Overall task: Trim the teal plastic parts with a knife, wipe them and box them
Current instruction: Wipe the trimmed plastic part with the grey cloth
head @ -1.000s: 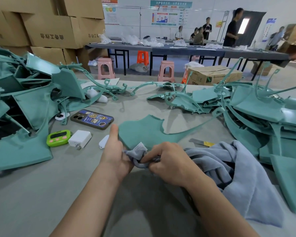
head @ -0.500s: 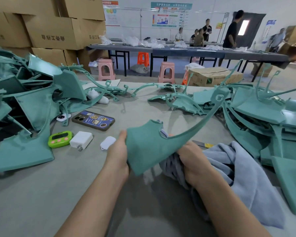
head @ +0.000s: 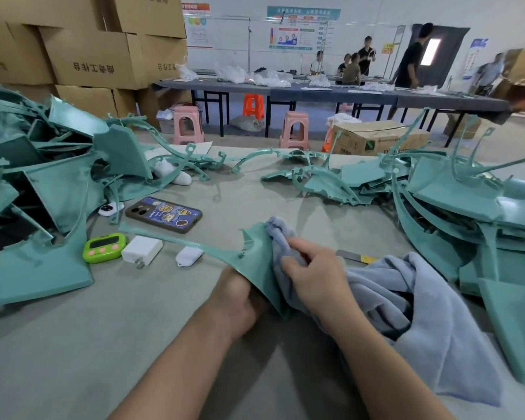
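My left hand [head: 240, 295] grips the lower edge of a teal plastic part [head: 255, 259], tilted up off the table, its long thin arm pointing left over the charger. My right hand [head: 312, 271] holds a bunched end of the grey-blue cloth [head: 422, 322] and presses it against the part's right face. The knife [head: 356, 257] lies on the table just behind my right hand, partly covered by the cloth. Piles of teal parts sit at the left [head: 43, 183] and at the right [head: 467, 201].
On the table [head: 103, 344] to the left lie a phone [head: 163, 214], a green timer [head: 104, 247], a white charger [head: 141, 251] and a small white case [head: 189, 256]. A cardboard box [head: 376, 140] stands beyond the far edge. Stacked cartons fill the back left.
The part was lifted from the table, then turned so its long arm now points left instead of right. My right hand moved the cloth up onto the part's face.
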The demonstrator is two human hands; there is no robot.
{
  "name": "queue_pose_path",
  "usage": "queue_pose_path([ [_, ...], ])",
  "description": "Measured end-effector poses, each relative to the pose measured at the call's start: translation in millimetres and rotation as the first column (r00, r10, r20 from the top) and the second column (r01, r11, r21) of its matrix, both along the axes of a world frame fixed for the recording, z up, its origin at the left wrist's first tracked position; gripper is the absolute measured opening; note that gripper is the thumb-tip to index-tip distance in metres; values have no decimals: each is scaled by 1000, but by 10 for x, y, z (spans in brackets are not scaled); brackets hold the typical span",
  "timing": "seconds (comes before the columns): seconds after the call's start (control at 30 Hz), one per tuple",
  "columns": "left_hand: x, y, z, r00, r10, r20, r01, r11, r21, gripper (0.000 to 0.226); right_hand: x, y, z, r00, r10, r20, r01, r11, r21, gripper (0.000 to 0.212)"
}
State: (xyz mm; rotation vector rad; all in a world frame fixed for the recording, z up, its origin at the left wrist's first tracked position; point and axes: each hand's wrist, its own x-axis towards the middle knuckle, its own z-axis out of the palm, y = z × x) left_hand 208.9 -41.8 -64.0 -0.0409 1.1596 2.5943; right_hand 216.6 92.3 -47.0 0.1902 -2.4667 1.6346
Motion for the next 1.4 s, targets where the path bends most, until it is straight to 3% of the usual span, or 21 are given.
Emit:
queue_pose_path([
  [0.07,8,20,61,998,-16,63,7,992,129,30,28,-63,-4,996,-14,-85,38,955,293,18],
  [0.13,-14,-12,58,996,26,85,-40,985,167,35,65,-115,28,986,99,-137,-50,945,323,16],
  [0.23,-20,-149,62,970,147,193,-169,981,100,19,171,-174,124,934,300,-192,-222,912,345,15],
  [0.33,-133,-240,-21,935,199,294,-229,971,74,40,235,-258,128,900,360,-246,-231,873,430,21],
  [0.43,-80,-141,50,948,90,305,-118,990,74,33,185,-301,58,949,241,-203,-113,861,495,34],
  [0.53,-88,-73,30,959,2,282,-57,981,186,55,145,-280,-7,983,83,-162,15,849,529,47],
  [0.63,-47,-41,42,979,-1,205,-2,1000,13,53,141,-266,-13,982,-5,-190,113,820,560,46],
  [0.8,-65,-34,70,975,181,126,-162,976,-149,33,25,-115,14,948,-230,-221,318,741,591,44],
  [0.97,-34,-53,113,959,273,72,-254,946,-201,24,-24,13,0,936,-326,-133,333,694,638,42],
  [1.2,-12,-65,96,936,347,63,-319,908,-270,24,56,-80,-6,963,-125,-240,258,689,677,44],
  [1.33,-35,-78,85,945,302,123,-258,924,-281,42,183,-270,10,955,226,-192,-57,776,628,59],
  [1.4,-25,-112,115,961,220,169,-187,964,-186,53,198,-355,2,930,336,-150,-180,771,611,61],
])
